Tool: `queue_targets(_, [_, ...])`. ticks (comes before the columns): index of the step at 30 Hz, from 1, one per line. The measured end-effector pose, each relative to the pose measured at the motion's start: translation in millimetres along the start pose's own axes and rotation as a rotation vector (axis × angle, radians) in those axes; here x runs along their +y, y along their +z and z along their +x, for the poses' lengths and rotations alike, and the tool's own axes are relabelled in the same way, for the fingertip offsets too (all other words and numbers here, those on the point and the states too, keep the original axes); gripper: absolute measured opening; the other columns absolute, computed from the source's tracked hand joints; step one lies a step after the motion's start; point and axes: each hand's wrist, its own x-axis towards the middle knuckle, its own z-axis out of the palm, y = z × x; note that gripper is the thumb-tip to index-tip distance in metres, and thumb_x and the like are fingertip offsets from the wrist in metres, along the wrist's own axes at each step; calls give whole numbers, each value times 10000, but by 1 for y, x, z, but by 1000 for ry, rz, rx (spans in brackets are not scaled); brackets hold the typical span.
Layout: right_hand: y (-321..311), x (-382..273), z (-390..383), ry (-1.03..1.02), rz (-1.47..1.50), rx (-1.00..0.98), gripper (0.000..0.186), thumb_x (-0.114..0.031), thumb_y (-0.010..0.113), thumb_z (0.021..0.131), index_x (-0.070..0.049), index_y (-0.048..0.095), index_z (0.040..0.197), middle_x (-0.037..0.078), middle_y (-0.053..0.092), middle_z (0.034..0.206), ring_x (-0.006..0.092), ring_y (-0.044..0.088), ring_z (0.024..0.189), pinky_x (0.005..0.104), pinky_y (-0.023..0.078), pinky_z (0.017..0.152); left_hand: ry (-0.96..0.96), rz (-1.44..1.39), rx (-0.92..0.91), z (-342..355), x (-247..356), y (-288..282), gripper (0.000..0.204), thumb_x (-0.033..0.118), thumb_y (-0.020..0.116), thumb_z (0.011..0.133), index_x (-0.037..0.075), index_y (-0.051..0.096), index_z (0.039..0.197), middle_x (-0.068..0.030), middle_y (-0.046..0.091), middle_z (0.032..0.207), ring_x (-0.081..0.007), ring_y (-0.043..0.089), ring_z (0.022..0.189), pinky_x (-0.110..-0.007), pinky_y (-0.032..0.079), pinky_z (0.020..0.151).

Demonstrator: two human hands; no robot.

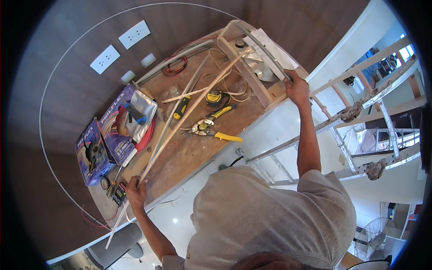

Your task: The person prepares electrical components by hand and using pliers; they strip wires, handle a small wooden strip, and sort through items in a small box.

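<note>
My left hand (136,191), at the workbench's (180,166) front left, is closed on long thin pale strips (168,138) lying diagonally across it. My right hand (294,87) is closed on a long grey strip (267,51) at the wooden frame (243,72). Between my hands lie a yellow tape measure (215,98), yellow-black pliers (229,108), yellow-handled snips (227,137) and another yellow-black tool (181,108). Near my left hand are black tape (105,182) and a small dark device (119,193).
Purple boxes (93,153) with red wire coils and a blue-handled tool (134,113) sit left. Paper (276,51) lies back right. An aluminium ladder (391,130) and wooden rails (346,69) stand right, a fan (373,234) lower right. A paneled wall (76,103) with sockets (105,58) borders the bench.
</note>
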Motion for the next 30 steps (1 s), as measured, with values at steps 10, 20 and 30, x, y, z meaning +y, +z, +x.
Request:
queue_targets(10, [-3,15,14,43,-6,-53,341,-183,672,934,-198,691,1274,213,750,1013,388,732,962,459,565,846,134,59,143,64,28,37,199,149,777,836,40,692,980,-188,686,899,-415,671,860,-481,523,768])
queue_targets(20, [-4,59,42,-102,-70,37,344,-220,670,927,-234,716,1268,198,730,1021,384,698,961,469,546,865,62,20,163,66,53,71,300,102,774,813,111,670,1094,-119,663,1076,-376,659,997,-485,523,852])
queue_targets(30, [-1,61,34,-59,-23,94,344,-178,705,891,-218,748,1229,169,727,983,354,686,931,444,543,859,79,69,196,60,56,67,360,97,780,795,153,685,1138,-92,674,1149,-345,653,1068,-482,491,884])
